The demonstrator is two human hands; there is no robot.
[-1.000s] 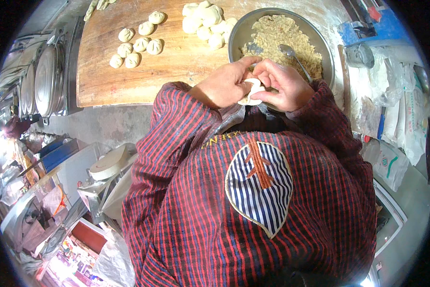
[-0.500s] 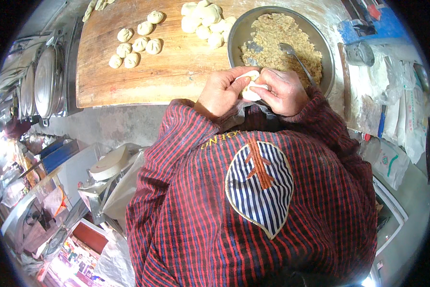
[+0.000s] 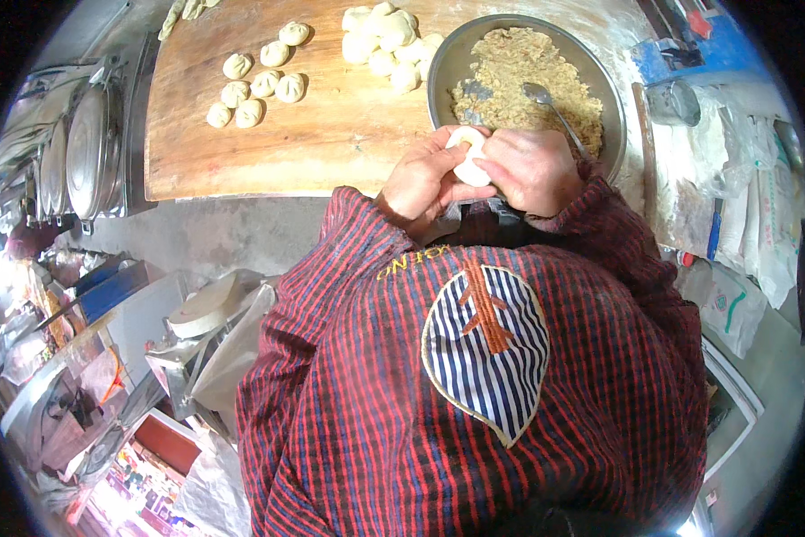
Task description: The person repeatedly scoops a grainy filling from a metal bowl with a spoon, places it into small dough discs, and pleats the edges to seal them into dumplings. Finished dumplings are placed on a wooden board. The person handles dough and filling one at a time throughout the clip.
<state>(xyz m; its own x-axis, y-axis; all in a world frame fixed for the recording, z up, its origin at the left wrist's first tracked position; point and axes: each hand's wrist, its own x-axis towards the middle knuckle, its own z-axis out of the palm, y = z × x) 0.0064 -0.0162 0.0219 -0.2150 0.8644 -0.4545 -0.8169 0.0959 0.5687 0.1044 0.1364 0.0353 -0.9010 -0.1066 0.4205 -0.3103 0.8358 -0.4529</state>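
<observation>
The half-curled bare left hand (image 3: pixel 418 177) and more tightly folded right hand (image 3: pixel 538 170) are pinching a soft, white dough piece (image 3: pixel 469 166) between them. They are holding it near the round, grey metal bowl (image 3: pixel 449 68) of crumbly tan filling (image 3: pixel 520 72).

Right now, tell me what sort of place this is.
Probably a food-making kitchen: pleated buns lie on a wooden board, with a bowl of what looks like filling nearby.
</observation>
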